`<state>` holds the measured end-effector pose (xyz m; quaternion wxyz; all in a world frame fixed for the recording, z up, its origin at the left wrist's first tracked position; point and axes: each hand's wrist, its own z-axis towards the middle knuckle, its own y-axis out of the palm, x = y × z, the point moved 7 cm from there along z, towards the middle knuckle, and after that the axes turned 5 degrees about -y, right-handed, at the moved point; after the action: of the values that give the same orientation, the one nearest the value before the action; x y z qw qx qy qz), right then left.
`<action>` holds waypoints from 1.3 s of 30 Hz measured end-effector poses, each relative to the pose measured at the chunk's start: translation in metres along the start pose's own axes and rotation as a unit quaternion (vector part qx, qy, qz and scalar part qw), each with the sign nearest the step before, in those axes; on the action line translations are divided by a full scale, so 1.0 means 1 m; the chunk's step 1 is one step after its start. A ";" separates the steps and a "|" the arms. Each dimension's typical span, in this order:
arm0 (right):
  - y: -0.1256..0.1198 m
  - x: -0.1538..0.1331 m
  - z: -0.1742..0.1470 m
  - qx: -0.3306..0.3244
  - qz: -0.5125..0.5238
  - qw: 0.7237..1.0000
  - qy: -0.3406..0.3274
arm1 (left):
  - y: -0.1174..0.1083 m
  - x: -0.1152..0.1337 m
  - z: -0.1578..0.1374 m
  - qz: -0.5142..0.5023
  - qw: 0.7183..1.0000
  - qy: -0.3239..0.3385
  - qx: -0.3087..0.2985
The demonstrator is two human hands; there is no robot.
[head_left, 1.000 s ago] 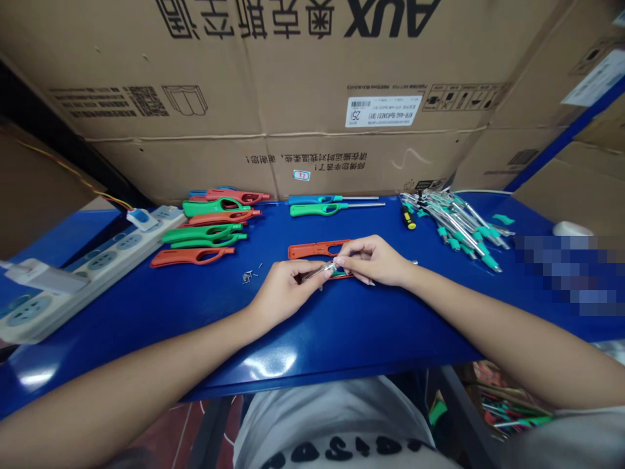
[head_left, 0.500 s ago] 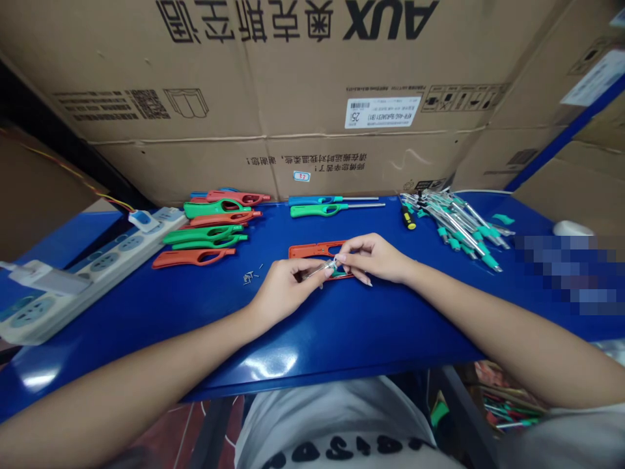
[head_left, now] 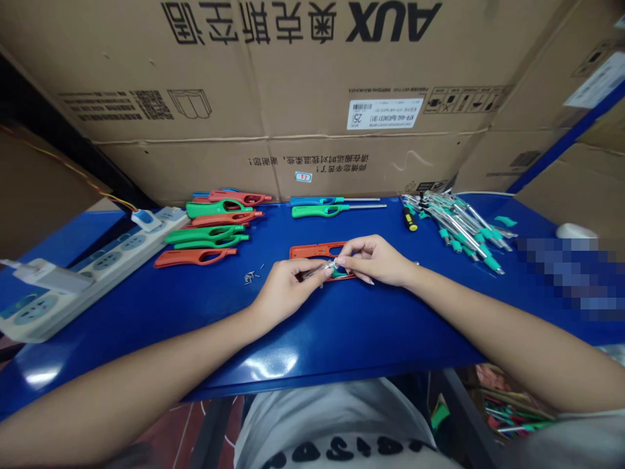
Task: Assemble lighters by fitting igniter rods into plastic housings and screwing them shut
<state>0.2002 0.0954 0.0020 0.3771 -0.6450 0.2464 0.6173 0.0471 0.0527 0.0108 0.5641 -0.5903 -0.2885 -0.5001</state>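
Almost unchanged, left hand [head_left: 284,291] and right hand [head_left: 379,262] hold a small part [head_left: 317,270].

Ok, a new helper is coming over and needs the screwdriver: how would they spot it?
On the right of the blue table lies a pile of rods. The screwdriver is at the pile's left edge. Its black-and-yellow colouring sets it apart from the silver-and-teal rods.

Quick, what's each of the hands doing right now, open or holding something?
Left hand: closed, holding a small clear part.
Right hand: closed in a pinch at that part's pale end; exactly what it grips is too small to tell.
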 end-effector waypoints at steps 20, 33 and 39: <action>-0.001 0.003 0.003 0.005 0.028 1.000 -0.003 | 0.000 0.000 0.001 0.012 1.000 -0.009 -0.005; 0.002 -0.001 0.002 0.014 0.002 1.000 0.003 | 0.002 -0.002 0.003 0.045 0.999 0.001 -0.018; -0.003 0.000 0.005 0.013 0.022 1.000 0.000 | -0.016 0.008 0.002 0.121 0.993 0.002 -0.007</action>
<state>0.1993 0.1016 0.0024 0.3719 -0.6346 0.2691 0.6218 0.0360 0.0558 0.0239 0.6172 -0.6236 -0.2103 -0.4312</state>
